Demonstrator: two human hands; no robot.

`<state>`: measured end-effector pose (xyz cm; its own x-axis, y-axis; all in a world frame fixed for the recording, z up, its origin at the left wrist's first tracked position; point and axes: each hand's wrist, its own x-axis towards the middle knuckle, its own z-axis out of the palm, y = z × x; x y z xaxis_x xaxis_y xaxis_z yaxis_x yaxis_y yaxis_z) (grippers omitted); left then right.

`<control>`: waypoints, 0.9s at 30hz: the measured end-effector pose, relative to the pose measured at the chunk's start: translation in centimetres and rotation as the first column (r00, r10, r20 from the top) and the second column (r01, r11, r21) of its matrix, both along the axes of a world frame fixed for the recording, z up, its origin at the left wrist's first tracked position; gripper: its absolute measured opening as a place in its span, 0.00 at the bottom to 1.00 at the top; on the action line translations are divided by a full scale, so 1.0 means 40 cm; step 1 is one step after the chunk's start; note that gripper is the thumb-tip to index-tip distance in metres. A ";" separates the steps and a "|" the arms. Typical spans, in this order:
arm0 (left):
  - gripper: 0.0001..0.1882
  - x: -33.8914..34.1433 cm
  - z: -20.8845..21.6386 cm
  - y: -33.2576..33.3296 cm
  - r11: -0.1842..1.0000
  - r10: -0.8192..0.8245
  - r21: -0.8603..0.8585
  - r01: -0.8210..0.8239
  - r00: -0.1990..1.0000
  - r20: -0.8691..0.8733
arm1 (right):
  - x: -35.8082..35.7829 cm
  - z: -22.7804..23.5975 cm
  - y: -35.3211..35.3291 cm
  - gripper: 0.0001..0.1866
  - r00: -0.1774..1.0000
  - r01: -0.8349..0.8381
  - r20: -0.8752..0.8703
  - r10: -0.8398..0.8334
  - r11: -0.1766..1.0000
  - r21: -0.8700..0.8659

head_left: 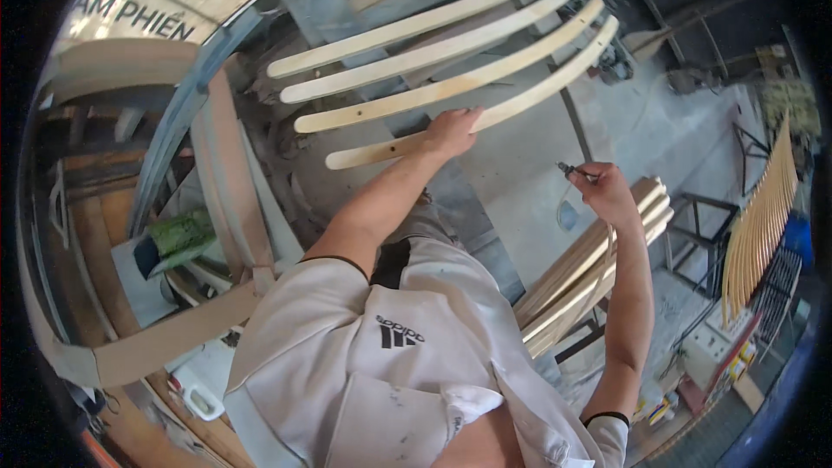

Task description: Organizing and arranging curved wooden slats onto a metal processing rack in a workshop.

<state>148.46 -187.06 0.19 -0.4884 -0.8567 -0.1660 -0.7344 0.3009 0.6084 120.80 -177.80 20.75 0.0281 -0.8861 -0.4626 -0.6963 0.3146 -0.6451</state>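
Four would be too many to count closely; several pale, curved wooden slats (459, 87) lie roughly side by side in front of me, some with small dark holes. My left hand (452, 133) reaches over the nearest curved wooden slat (546, 88), fingers closed around its middle. Out to the right, my right hand (604, 195) is raised, apart from the slats. It grips a small dark metal nozzle (566, 169) that points left, and a pale hose (609, 247) hangs below that hand. Part of the nozzle is hidden by my fingers.
Below my right hand lies a stack of wooden strips (563, 282). Farther right stands a fanned row of curved slats (763, 225) beside black metal frames (693, 225). Brown curved panels (230, 165), a green bag (182, 238) and a white jug (198, 397) are at left.
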 end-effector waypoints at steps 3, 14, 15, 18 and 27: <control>0.32 0.009 0.006 0.011 1.000 0.015 0.024 -0.016 1.000 0.018 | 0.051 0.013 -0.048 0.09 0.971 -0.147 0.211 0.115 0.979 0.141; 0.27 0.071 0.038 0.068 0.956 -0.021 -0.294 -0.009 0.995 -0.099 | 0.198 -0.096 -0.302 0.13 0.932 -0.328 -0.057 0.358 0.764 -0.555; 0.27 0.091 0.003 0.083 0.964 0.014 -0.261 -0.047 0.992 -0.125 | 0.303 0.008 -0.249 0.13 0.851 -0.401 0.149 0.503 0.807 -0.433; 0.27 0.089 -0.033 0.078 0.979 -0.018 -0.203 -0.003 0.994 -0.105 | 0.293 -0.009 -0.219 0.11 0.682 -0.622 0.219 0.698 0.711 -0.329; 0.22 -0.102 0.041 0.203 0.878 -0.448 -0.272 0.393 0.876 -0.179 | -0.133 0.027 0.163 0.12 0.909 0.134 -0.376 -0.182 0.980 -0.150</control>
